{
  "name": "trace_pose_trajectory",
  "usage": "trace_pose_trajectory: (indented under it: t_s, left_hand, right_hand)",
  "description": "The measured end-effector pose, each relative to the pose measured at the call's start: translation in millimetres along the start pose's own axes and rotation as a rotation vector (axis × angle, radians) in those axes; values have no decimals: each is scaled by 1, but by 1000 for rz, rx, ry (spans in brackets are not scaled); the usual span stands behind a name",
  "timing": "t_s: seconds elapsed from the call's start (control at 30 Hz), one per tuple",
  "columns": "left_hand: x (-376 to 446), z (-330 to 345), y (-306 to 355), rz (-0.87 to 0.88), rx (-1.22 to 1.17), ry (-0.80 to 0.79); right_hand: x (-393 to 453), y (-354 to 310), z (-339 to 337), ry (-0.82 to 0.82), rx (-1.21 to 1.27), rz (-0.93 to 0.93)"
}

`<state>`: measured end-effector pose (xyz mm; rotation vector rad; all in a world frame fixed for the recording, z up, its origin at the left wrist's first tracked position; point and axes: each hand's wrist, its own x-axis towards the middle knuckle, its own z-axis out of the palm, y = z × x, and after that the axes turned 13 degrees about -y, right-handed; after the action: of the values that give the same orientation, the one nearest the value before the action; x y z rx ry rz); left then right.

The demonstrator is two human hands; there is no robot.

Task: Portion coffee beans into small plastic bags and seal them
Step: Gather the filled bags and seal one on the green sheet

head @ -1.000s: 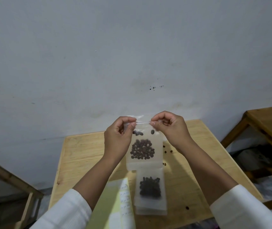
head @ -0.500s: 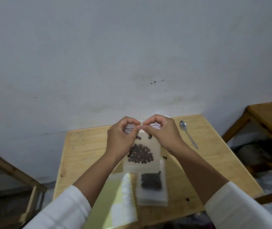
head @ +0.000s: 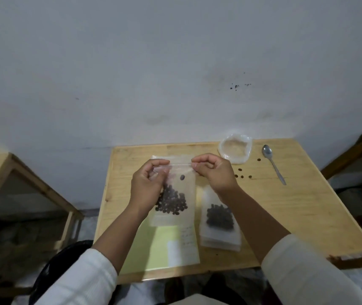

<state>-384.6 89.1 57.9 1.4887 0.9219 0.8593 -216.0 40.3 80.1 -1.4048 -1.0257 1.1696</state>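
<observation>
Table (head: pixel 296 208): wooden, set against a wall. Bag of coffee beans (head: pixel 173 194): held upright above the table, its top strip pinched by left hand (head: pixel 147 190) and right hand (head: pixel 215 172). Filled bags (head: pixel 219 225): stacked beside. Spoon (head: pixel 272 161): laid far right.

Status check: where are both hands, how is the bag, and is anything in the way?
Left hand and right hand both pinch the zip strip of the bean-filled bag. Bag held upright above the table. Nothing blocking; stack of filled bags lies beside it.
</observation>
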Motion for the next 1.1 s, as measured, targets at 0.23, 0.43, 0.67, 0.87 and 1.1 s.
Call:
trace_pose_trajectory:
  t_s: [0.23, 0.43, 0.67, 0.87, 1.1]
  left_hand:
    - [-24, -28, -47, -124, -18, 167]
    - [-39, -32, -72, -205, -7, 262]
    - [-51, -33, -85, -305, 12, 287]
    - [-40, -30, -74, -297, -12, 254]
    - [-24, -34, -41, -241, -133, 139]
  right_hand:
    - [0, 74, 7, -148, -631, 224]
    - [6, 113, 17, -233, -914, 318]
    - [14, 124, 22, -367, -1002, 295]
    - [24, 79, 17, -261, -822, 156]
    - [22, 6, 62, -296, -588, -54]
